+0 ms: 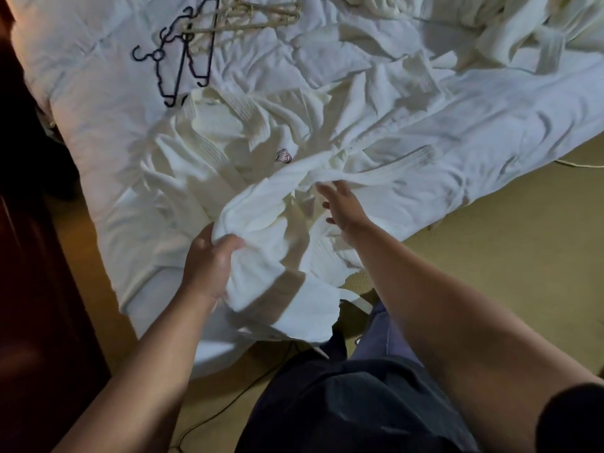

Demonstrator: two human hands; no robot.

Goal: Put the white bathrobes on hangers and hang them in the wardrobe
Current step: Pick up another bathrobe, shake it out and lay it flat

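Wide bed [98,93] under a rumpled, quilted white cover, on beige carpet [506,240], dark wooden furniture [26,289] at left. Across its near corner, a thick white bathrobe [268,217] with ribbed trim. Heaped far right, a second bathrobe [523,31]. Near the far edge, thin dark hangers [183,60] tangled with cream hangers [258,14]. Left hand [209,259] clamped on a bunched fold; right hand [343,204] at the ribbed edge, fingers spread apart. Small stitched emblem [283,156] on the chest.

Crumpled white bathrobe [228,152] on near corner of the bed [81,76]; second bathrobe [523,31] heaped at its far edge, dark hangers [183,60] and cream hangers [261,14] likewise.
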